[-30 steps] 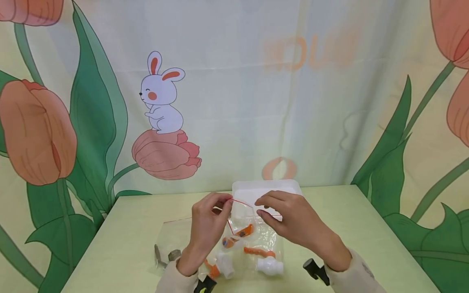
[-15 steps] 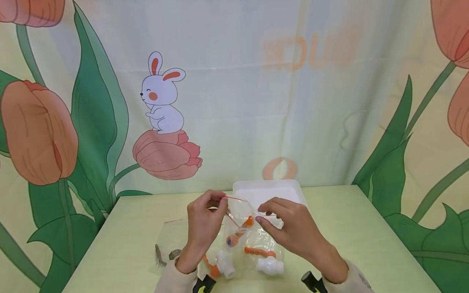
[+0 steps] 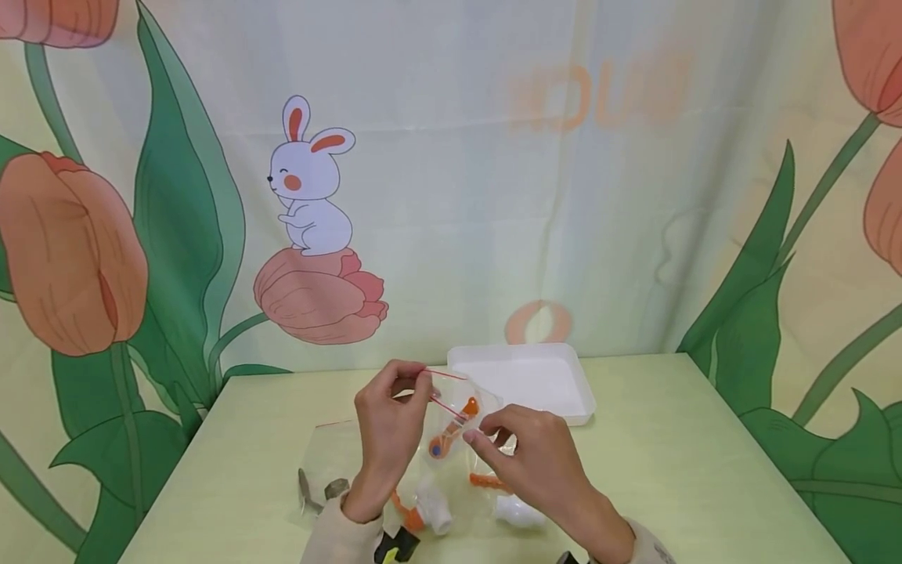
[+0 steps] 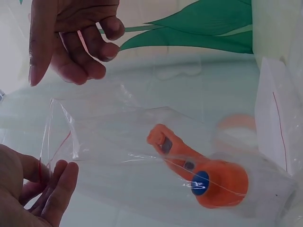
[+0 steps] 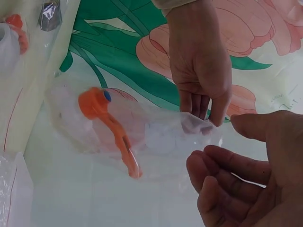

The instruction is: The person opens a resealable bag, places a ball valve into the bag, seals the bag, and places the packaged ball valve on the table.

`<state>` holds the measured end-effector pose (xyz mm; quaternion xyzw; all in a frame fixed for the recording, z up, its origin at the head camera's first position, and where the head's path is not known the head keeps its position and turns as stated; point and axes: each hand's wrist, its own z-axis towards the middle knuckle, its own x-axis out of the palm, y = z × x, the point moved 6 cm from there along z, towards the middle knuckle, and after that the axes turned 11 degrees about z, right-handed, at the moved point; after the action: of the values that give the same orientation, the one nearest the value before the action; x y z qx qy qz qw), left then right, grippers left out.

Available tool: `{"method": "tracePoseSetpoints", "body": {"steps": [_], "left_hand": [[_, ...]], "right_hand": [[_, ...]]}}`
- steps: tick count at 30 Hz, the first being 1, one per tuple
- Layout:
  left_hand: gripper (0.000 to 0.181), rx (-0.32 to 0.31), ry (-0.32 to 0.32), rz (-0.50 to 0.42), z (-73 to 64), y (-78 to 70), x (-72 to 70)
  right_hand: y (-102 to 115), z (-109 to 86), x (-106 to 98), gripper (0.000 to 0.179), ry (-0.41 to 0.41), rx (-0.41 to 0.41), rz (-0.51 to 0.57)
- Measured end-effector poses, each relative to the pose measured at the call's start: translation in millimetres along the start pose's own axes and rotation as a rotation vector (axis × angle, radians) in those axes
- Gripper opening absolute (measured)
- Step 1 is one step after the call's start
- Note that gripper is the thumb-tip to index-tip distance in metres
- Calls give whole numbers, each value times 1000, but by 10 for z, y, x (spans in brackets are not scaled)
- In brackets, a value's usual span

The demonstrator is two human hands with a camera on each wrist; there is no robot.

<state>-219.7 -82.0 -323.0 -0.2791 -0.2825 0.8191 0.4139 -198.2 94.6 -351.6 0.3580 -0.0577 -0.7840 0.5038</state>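
My left hand [image 3: 391, 427] pinches the red-lined top edge of a clear zip bag [image 4: 113, 137] that hangs above the table. Inside lies a plastic ball valve [image 4: 222, 184] with an orange handle, a blue cap on it and a hazy white body. The bag's mouth stands parted, its two red strips apart in the head view. My right hand [image 3: 528, 450] hovers beside the bag, fingers loosely bent and holding nothing; the right wrist view shows its thumb [image 5: 248, 126] apart from the fingers. Beneath the hands are two more orange-handled white valves, one [image 3: 430, 509] left and one [image 3: 519, 511] right.
A white tray [image 3: 581, 392] stands at the back of the pale green table [image 3: 676, 470]. On the left lies a flat clear bag [image 3: 327, 446] with grey pieces [image 3: 336, 489] in it. A printed curtain [image 3: 437, 196] with tulips and a rabbit hangs behind the table.
The left hand has risen slightly leftward with the bag, and the valve in it has swung to a steeper slant. My right hand has moved down and left.
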Motion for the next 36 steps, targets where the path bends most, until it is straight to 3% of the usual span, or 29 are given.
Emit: {"method": "tracePoseSetpoints", "body": {"steps": [8,12,23,31,36], "left_hand": [[6,7,-48,-45,-35,-11,22],[7,21,-64,-55,-69,-27,41],[10,14,-62,-89,-127,-37,82],[7,-35,5,-90,-170,227,225],[5,-35,57,-117,-196,277,254]], "right_hand": [[-60,58,62,16,-43,144,-82],[-82,76,82,15,-71,166,-74],[-55,95,89,4,-116,93,25],[-22,144,-21,7,-131,17,0],[-31,181,-74,8,-120,15,-2]]}}
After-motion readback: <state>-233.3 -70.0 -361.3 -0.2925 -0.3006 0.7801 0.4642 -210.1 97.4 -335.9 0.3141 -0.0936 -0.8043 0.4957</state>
